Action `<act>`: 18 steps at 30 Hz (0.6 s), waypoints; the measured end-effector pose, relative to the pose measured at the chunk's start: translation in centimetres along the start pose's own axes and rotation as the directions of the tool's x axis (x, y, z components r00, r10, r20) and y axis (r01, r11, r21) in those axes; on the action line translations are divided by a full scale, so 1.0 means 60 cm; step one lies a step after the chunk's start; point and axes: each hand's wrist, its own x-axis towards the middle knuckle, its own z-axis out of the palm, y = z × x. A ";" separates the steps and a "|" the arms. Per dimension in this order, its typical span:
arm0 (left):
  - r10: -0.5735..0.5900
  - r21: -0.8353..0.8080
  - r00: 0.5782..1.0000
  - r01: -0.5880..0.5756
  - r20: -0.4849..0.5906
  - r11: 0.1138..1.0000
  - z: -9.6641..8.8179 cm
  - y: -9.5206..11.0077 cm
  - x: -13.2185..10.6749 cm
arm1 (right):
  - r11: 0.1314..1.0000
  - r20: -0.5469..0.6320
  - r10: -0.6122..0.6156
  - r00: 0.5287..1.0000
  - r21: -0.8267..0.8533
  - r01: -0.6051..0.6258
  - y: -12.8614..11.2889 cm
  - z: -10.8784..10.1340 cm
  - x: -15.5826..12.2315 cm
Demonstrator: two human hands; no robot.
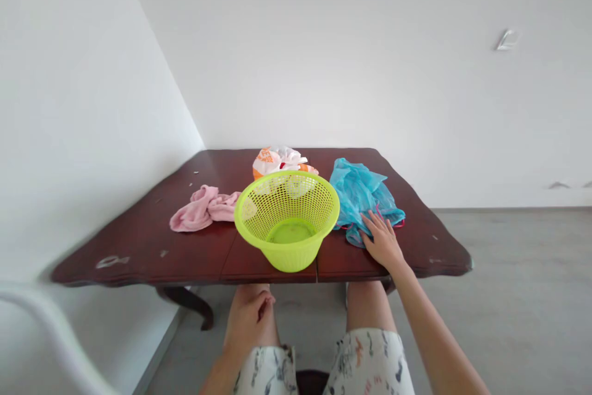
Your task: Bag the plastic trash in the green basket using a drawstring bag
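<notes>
My right hand lies with its fingers stretched out on the front edge of a crumpled blue plastic bag. Pinkish-red cord or edging shows at the bag's lower side. Down by my left knee, below the table edge, my left hand is loosely curled, with nothing visible in it. A yellow-green perforated plastic basket stands upright near the table's front edge, just left of the bag. Only its own bottom and mesh sides show inside it.
A rumpled pink cloth lies left of the basket. Behind it sits a white and orange plastic bag, partly hidden. All rest on a dark red wooden table, its back near a white wall. A blurred white curved bar is at lower left.
</notes>
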 end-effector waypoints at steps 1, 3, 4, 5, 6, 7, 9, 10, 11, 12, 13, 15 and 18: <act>-0.028 0.096 1.000 0.026 0.015 0.995 -0.007 0.010 0.001 | 0.998 -0.032 0.017 0.999 0.054 -0.015 0.001 -0.003 0.003; -0.124 0.233 0.991 0.110 0.043 0.966 -0.021 0.030 0.004 | 0.981 -0.127 0.080 0.989 0.183 -0.056 0.005 -0.011 0.009; -0.175 0.269 0.983 0.154 0.054 0.951 -0.028 0.038 0.005 | 0.964 -0.186 0.131 0.974 0.255 -0.081 0.009 -0.018 0.013; -0.210 0.290 0.976 0.184 0.063 0.939 -0.033 0.042 0.005 | 0.939 -0.245 0.194 0.950 0.328 -0.107 0.015 -0.025 0.016; -0.225 0.300 0.972 0.196 0.068 0.934 -0.037 0.044 0.005 | 0.907 -0.295 0.262 0.919 0.401 -0.129 0.020 -0.033 0.019; -0.229 0.300 0.971 0.199 0.070 0.933 -0.040 0.044 0.004 | 0.870 -0.328 0.328 0.886 0.471 -0.148 0.026 -0.041 0.021; -0.231 0.280 0.970 0.202 0.074 0.939 -0.044 0.038 0.005 | 0.787 -0.319 0.430 0.845 0.592 -0.177 0.037 -0.057 0.027; -0.228 0.270 0.971 0.200 0.075 0.942 -0.044 0.033 0.006 | 0.744 -0.285 0.464 0.839 0.639 -0.194 0.040 -0.065 0.029; -0.223 0.265 0.972 0.196 0.072 0.944 -0.045 0.028 0.007 | 0.705 -0.241 0.489 0.838 0.676 -0.216 0.043 -0.072 0.032; -0.215 0.266 0.974 0.191 0.065 0.945 -0.045 0.022 0.009 | 0.669 -0.193 0.508 0.839 0.703 -0.243 0.045 -0.078 0.034; -0.207 0.270 0.977 0.186 0.054 0.945 -0.045 0.016 0.011 | 0.637 -0.148 0.524 0.839 0.721 -0.271 0.046 -0.084 0.037; -0.194 0.287 0.981 0.178 0.029 0.941 -0.045 0.004 0.014 | 0.591 -0.065 0.546 0.835 0.736 -0.329 0.047 -0.094 0.043; -0.156 0.323 0.988 0.153 -0.017 0.934 -0.044 -0.014 0.013 | 0.567 0.048 0.552 0.833 0.710 -0.417 0.047 -0.107 0.052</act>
